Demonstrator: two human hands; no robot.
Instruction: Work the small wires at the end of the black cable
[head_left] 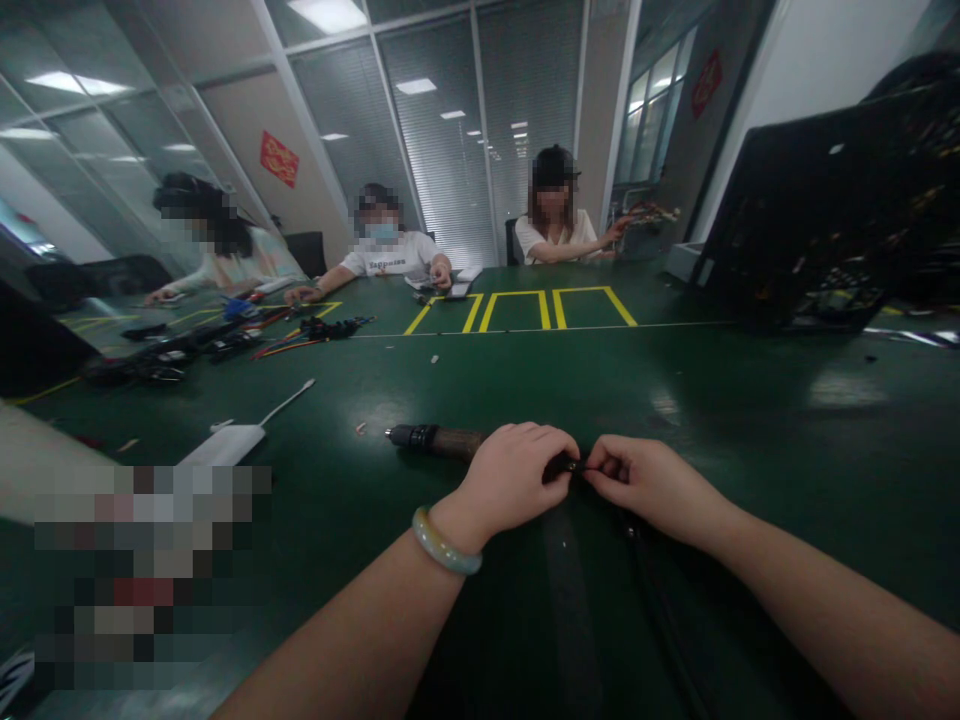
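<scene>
My left hand [517,475], a jade-coloured bangle [446,545] on its wrist, curls round the near end of a dark electric screwdriver [457,443]. The tool's black nose and metal tip point left, low over the green table. Between my hands a small black end [574,466] sticks out from the left fingers. My right hand [637,480] is closed in a pinch right against that end; what lies between its fingertips is too small to make out. Beneath the right hand a black cable [660,610] runs toward me.
A white adapter [225,445] with a short cable lies left, beside another person's blurred arm [52,465]. Dark cable bundles [172,350] lie farther back. Yellow tape outlines [517,295] mark the green table [495,370]. Several people sit opposite. A black monitor [832,210] stands right.
</scene>
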